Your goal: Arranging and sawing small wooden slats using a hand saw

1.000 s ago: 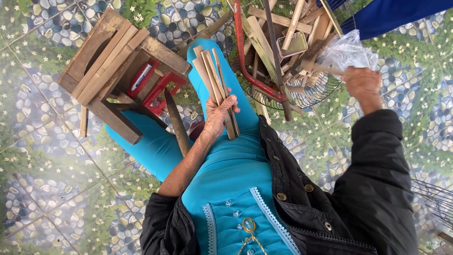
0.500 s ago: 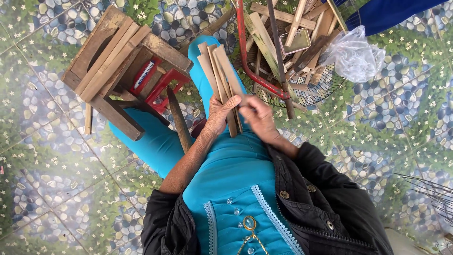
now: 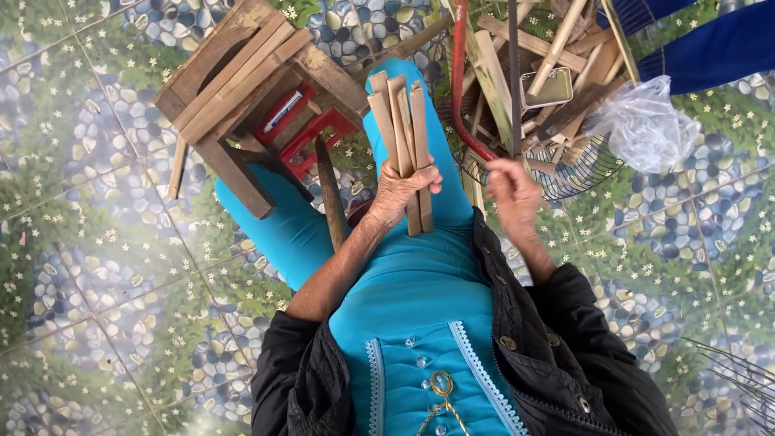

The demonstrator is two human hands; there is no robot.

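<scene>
— Right hand has come off the bundle, drifting right, grip loose and empty.
— Left hand clenches the bamboo strips at centre, over the lap; scrap pile upper right remains unsorted.

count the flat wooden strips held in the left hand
3 visible, side by side in the left hand on the lap: left strip, middle strip, right strip. More may be hidden behind.

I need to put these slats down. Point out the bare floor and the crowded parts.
Bare tiled floor lies left of the turquoise leg, below the wooden stool. Another patch sits right of the black sleeve. Crowded: the scrap wood pile and plastic bag beyond the right hand.
</scene>
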